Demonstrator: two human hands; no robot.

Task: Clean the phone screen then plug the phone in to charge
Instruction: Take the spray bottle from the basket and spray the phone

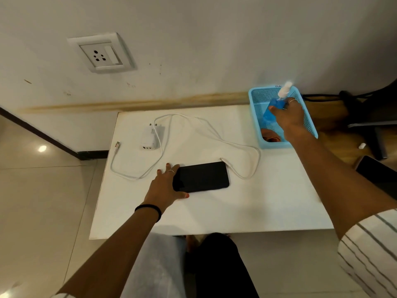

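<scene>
The left hand (165,186) lies flat, fingers straight, against the phone (202,177) to steady it on the desk (214,209). The right hand (290,117) grips the spray bottle (274,108) over the basket (255,125), likely fetching cleaner.

Soft, even indoor light, a lamp's glare on the floor tiles (42,148), wide-angle bending at edges, slight overall softness.

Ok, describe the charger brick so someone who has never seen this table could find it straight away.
Start at the white table below the wall socket. On its far left part, beyond the black phone, lies the charger brick. It is the only solid white block there, with prongs toward the wall, while the white cable looping beside it is thin.
</scene>
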